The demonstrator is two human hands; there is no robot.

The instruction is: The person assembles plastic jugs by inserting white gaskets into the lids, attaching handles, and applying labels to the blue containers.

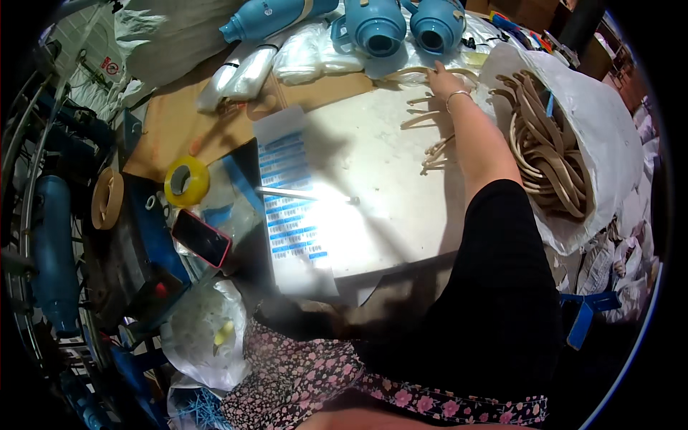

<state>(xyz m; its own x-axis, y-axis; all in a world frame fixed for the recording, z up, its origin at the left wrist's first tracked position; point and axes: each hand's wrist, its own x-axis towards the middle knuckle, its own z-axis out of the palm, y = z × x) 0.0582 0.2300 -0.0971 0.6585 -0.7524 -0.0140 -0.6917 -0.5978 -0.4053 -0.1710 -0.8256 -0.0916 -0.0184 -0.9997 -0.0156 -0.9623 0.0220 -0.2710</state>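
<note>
My right arm, in a black sleeve, stretches across the white tabletop (380, 150) to its far side. There my right hand (447, 84), a bracelet at its wrist, is closed on a curved beige handle strip (403, 72), whose ends stick out on both sides; some fingers are hidden. Several more beige strips (424, 123) lie in a row on the table, partly covered by my forearm. Just beyond the hand are two blue thermos flasks (374, 30) (435, 29) with their dark openings facing me. My left hand is out of view.
A white sack (609, 143) full of beige strips (548, 154) stands at the right. On the left are a label sheet (287, 193), a metal rod (287, 192), yellow tape (187, 182) and a phone (201, 237). Another blue flask (276, 18) lies behind plastic bags (308, 54).
</note>
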